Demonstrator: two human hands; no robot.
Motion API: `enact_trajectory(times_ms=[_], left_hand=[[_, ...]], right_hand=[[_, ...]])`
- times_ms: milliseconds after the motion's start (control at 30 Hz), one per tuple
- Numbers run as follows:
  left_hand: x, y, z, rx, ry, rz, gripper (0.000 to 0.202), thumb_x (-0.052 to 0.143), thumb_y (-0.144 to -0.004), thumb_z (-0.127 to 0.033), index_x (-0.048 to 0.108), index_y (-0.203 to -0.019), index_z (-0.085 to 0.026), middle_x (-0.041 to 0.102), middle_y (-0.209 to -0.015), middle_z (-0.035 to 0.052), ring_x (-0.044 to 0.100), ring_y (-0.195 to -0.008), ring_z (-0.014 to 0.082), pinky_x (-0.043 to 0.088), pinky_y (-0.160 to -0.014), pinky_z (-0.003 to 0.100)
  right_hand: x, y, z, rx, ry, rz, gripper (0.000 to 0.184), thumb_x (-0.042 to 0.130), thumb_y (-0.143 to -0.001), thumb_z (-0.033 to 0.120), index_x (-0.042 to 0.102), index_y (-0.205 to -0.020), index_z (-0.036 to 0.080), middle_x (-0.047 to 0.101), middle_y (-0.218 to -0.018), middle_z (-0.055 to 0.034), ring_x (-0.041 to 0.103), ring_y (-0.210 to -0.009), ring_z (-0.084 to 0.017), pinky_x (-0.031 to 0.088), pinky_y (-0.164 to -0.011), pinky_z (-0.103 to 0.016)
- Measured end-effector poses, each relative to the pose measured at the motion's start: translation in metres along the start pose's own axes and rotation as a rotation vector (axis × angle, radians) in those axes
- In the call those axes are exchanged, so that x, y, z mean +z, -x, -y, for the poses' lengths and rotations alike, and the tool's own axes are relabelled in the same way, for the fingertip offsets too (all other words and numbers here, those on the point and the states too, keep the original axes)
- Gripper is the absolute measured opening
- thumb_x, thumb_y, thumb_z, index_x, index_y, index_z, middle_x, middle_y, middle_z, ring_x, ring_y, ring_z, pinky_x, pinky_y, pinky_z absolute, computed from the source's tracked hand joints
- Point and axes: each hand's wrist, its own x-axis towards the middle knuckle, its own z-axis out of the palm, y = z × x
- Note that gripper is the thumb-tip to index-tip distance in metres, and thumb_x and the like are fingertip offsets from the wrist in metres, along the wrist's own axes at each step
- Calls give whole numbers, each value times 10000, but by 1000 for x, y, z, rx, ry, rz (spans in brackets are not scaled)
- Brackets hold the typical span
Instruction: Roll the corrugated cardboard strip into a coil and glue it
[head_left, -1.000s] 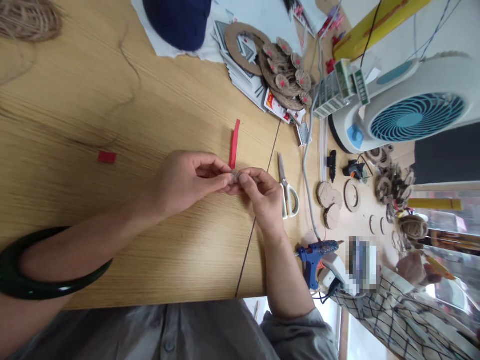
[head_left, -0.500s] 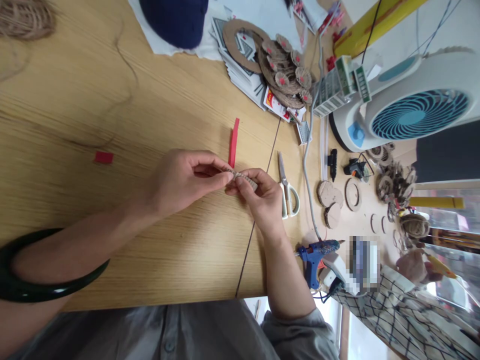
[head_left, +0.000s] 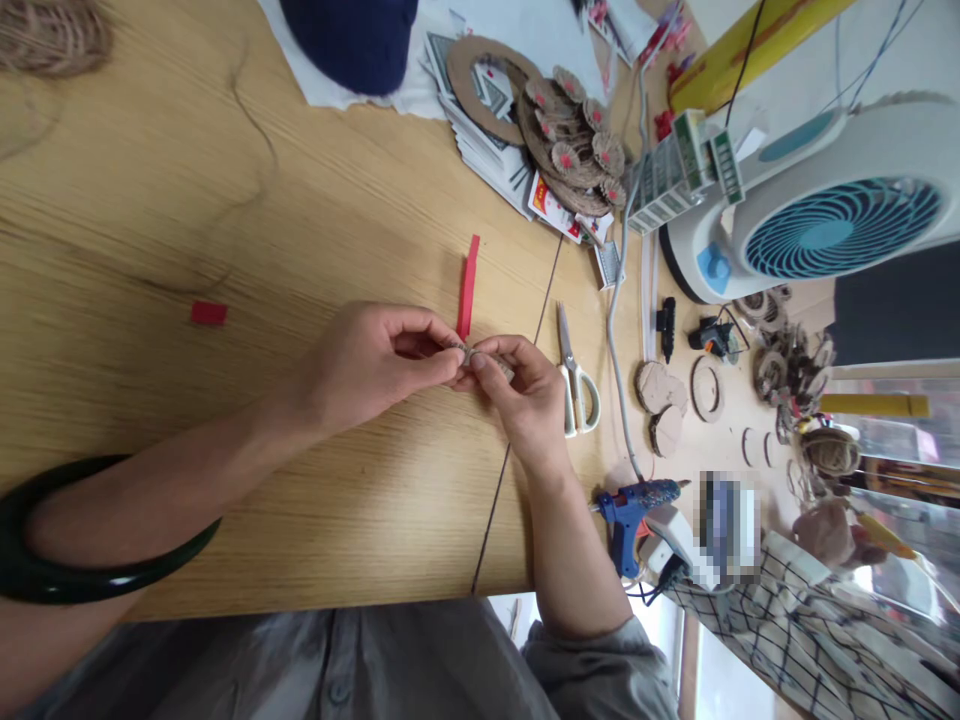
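Between the fingertips of my left hand (head_left: 382, 355) and my right hand (head_left: 517, 390) is a small ribbed brown cardboard strip (head_left: 469, 354). Both hands pinch it just over the table, and the fingers hide most of it. A long red paper strip (head_left: 469, 285) lies directly beyond my fingertips. Off to the left is a short red paper piece (head_left: 208, 313). Scissors (head_left: 571, 375) with white handles rest open-bladed or closed, I cannot tell, just right of my right hand.
A blue glue gun (head_left: 628, 510) lies right of my right forearm, by a power strip. A grey cable (head_left: 615, 340) runs across the table. Farther back are cardboard flowers on a twine-wrapped disc (head_left: 574, 150), playing cards and a fan (head_left: 825, 220). Another person's hand (head_left: 825, 530) is at the right.
The ribbed strip shows less between my fingers, as its right part has turned or folded in under my right fingertips. Both hands stay in nearly the same place.
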Motion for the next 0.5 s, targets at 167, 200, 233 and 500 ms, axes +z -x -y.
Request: enact_trajectory(times_ms=[167,200,233,500], left_hand=[[0,0,1,-8,-1,18,185,816,-789,-416,823,-845,-239,838,-809,11,822,-801,234,670,-775,331],[0,-1,2,-6,-6,20,195,817,-789,-422,825,-854,-238,842,-820,13,822,-809,235,672,-784,335],[0,-1,2,0,-17,19,203,818,-791,-425,829,-866,-237,845,-832,15,822,-817,236,672,-791,338],[0,1,-1,115,-108,17,157,795,-833,-392,840,-876,-247,849,-903,31,799,-835,216,648,-793,308]], right_hand=[[1,0,4,-33,47,-24,266,842,-888,454,689,-914,237,774,-811,23,765,-728,-140,681,-715,-285],[1,1,4,-33,46,-33,252,841,-885,436,690,-910,236,774,-808,25,765,-724,-138,679,-711,-280],[2,1,4,-32,45,-41,243,841,-881,424,691,-905,235,774,-803,26,765,-718,-137,677,-705,-277],[3,2,1,36,50,-61,326,858,-863,512,679,-894,241,766,-751,13,767,-683,-155,661,-673,-294]])
